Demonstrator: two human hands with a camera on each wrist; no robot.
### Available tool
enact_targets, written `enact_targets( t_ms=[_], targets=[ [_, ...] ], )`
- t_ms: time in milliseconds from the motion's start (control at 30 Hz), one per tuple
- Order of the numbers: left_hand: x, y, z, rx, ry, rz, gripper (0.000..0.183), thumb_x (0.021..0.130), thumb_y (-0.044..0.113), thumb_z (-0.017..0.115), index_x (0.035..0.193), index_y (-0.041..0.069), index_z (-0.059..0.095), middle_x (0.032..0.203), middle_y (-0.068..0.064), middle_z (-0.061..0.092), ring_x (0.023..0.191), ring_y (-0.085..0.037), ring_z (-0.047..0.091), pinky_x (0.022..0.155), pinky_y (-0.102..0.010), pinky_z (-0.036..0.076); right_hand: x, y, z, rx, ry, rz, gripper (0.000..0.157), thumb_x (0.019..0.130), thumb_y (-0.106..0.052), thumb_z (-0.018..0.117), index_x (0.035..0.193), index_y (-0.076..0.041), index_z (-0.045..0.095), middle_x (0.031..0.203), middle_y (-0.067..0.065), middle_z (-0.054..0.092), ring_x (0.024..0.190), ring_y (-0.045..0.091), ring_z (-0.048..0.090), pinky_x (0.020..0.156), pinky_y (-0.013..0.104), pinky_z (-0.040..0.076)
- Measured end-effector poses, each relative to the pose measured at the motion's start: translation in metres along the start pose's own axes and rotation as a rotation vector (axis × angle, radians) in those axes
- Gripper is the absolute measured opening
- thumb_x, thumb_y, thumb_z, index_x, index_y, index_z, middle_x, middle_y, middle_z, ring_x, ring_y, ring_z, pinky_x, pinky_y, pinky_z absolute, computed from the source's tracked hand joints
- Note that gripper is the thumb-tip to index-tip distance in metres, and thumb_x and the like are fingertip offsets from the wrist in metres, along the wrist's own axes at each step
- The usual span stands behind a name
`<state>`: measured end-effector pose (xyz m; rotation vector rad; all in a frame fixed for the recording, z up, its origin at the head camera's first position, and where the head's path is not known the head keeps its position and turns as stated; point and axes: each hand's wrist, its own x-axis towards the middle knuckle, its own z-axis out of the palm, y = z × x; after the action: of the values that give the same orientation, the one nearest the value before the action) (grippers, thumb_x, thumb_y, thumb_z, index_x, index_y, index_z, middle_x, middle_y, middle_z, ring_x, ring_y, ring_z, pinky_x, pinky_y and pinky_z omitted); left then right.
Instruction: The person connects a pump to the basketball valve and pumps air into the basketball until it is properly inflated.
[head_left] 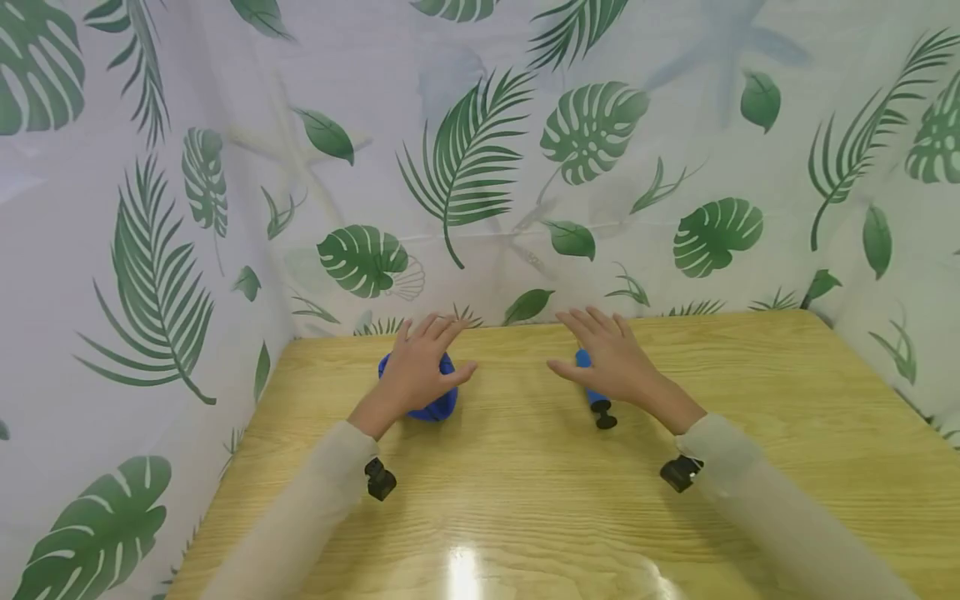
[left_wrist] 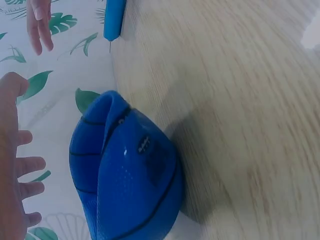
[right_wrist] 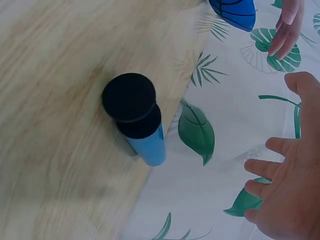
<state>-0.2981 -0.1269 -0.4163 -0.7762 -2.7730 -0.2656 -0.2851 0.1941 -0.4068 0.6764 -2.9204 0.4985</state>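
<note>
A deflated blue ball [left_wrist: 135,170] with black seam lines, its side caved in, lies on the table. My left hand [head_left: 420,367] hovers over it with fingers spread, holding nothing, and in the left wrist view a gap shows between palm and ball. To the right lies a blue hand pump [right_wrist: 150,147] with a black handle [right_wrist: 130,97]; a thin needle pokes from its far end in the left wrist view. Above the pump is my right hand [head_left: 611,358], its fingers straight and apart, hiding the pump's middle in the head view.
The wood-grain table [head_left: 510,467] meets a white leaf-print curtain [head_left: 480,192] behind and at both sides. Black cameras sit on the left wrist [head_left: 380,481] and the right wrist [head_left: 681,473].
</note>
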Motion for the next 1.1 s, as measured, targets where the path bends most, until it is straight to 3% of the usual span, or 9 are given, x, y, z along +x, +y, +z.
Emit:
enact_targets(
  t_ms=[367, 633, 1100],
  targets=[
    [-0.011, -0.021, -0.006, -0.047, 0.080, -0.044, 0.064, 0.099, 0.052, 0.058, 0.152, 0.018, 0.045, 0.151, -0.009, 0.053, 0.143, -0.034, 0.045, 0.119, -0.066, 0.029, -0.010, 0.013, 0.004, -0.029, 0.064, 0.005, 0.077, 0.098, -0.049, 0.062, 0.157, -0.007, 0.036, 0.157, 0.021, 0.042, 0.148, 0.048, 0.032, 0.120, 0.070, 0.020],
    [-0.023, -0.039, -0.007, -0.068, 0.098, -0.103, 0.066, 0.099, 0.049, 0.058, 0.153, 0.014, 0.045, 0.149, -0.014, 0.054, 0.140, -0.037, 0.048, 0.117, -0.063, 0.034, -0.018, 0.018, 0.008, -0.051, 0.114, -0.003, 0.072, 0.097, -0.043, 0.066, 0.152, -0.003, 0.042, 0.146, 0.025, 0.053, 0.135, 0.047, 0.049, 0.112, 0.068, 0.035],
    [-0.039, -0.059, -0.002, -0.090, 0.099, -0.238, 0.060, 0.098, 0.036, 0.063, 0.149, 0.007, 0.049, 0.144, -0.022, 0.058, 0.135, -0.041, 0.052, 0.110, -0.062, 0.042, -0.023, 0.033, 0.025, -0.114, 0.088, 0.035, 0.070, 0.096, -0.041, 0.067, 0.147, 0.002, 0.047, 0.128, 0.029, 0.064, 0.114, 0.046, 0.063, 0.098, 0.060, 0.052]
  ],
)
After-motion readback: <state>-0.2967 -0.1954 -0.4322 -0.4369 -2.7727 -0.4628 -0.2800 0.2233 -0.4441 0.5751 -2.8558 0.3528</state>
